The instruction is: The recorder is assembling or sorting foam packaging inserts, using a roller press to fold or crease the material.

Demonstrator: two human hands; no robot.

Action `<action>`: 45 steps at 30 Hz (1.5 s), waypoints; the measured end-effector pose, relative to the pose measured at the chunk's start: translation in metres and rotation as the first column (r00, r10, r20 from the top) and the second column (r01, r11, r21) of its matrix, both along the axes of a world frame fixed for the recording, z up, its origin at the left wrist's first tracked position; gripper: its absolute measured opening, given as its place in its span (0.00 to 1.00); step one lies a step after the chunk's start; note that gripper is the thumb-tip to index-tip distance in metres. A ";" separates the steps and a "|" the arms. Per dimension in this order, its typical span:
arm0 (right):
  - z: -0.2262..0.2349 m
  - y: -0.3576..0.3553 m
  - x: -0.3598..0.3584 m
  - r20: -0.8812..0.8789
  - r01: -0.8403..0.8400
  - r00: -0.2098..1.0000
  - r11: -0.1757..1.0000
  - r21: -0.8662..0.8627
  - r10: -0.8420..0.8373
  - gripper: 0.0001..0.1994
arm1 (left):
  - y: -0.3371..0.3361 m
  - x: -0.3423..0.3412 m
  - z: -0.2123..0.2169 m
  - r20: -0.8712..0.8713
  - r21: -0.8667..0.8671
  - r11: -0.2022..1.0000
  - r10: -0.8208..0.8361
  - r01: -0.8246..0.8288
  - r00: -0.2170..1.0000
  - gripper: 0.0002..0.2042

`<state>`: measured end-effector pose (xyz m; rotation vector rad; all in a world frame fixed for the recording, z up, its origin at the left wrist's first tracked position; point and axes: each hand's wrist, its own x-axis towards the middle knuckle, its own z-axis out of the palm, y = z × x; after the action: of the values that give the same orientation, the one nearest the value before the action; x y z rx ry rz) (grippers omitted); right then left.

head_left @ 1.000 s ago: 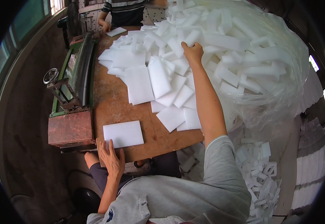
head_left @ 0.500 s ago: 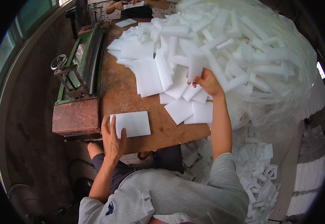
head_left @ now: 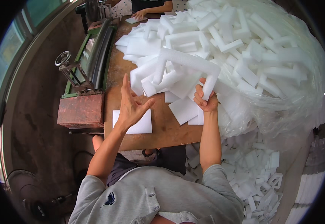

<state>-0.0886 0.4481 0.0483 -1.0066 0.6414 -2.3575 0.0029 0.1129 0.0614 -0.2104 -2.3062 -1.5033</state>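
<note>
A white U-shaped piece of foam (head_left: 186, 61) is held up over the table, its corners toward the far side. My right hand (head_left: 207, 100) grips the lower end of its right leg, fingers wrapped round it. My left hand (head_left: 131, 107) is raised left of the foam piece, fingers stretched and thumb apart, with nothing in it. It does not appear to touch the piece. A flat white foam sheet (head_left: 142, 125) lies on the table below my left hand, partly hidden by that hand and forearm.
Foam pieces heap up (head_left: 259, 56) at the far right, partly under clear plastic film (head_left: 278, 108). Left on the wooden table (head_left: 117, 80) stands a roller machine (head_left: 95, 56) with a handwheel. Another person's hand (head_left: 140, 15) rests at the far end. Scraps (head_left: 259, 179) cover the floor at right.
My right hand has drawn the U-shaped foam piece out of the heap toward me. My left hand has lifted off the flat sheet and moved up and right. The other person's hands have lowered.
</note>
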 end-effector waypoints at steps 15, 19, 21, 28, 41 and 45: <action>0.117 -0.070 -0.027 0.798 0.441 0.579 0.887 -0.137 -0.165 0.34 | -0.007 -0.035 -0.014 0.069 0.067 0.994 0.076 -0.081 0.995 0.41; 0.058 -0.094 0.052 0.080 0.725 0.591 0.573 0.383 -0.802 0.37 | -0.020 -0.028 -0.030 -0.135 0.014 0.987 0.163 -0.162 0.977 0.38; 0.019 -0.100 0.084 -0.632 0.960 0.216 0.042 0.278 -0.744 0.42 | -0.031 -0.019 -0.039 -0.167 0.055 0.976 0.216 -0.210 0.962 0.35; -0.052 -0.099 0.125 -0.977 0.970 0.179 -0.146 0.195 -0.115 0.45 | -0.070 0.020 -0.056 -0.238 0.210 0.904 0.417 -0.373 0.877 0.23; -0.033 -0.100 0.130 -0.939 0.962 0.152 -0.171 0.212 -0.308 0.16 | -0.084 0.181 -0.090 -0.020 -0.094 0.822 0.562 -0.561 0.827 0.10; 0.014 -0.065 0.141 -0.925 0.967 0.030 -0.224 0.122 -0.378 0.16 | -0.090 0.176 -0.086 -0.072 -0.075 0.816 0.569 -0.574 0.819 0.13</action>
<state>0.0522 0.3833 0.0627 -0.8096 3.3254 -1.5557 0.1784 0.0228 -0.0242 0.3967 -2.1290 -1.0651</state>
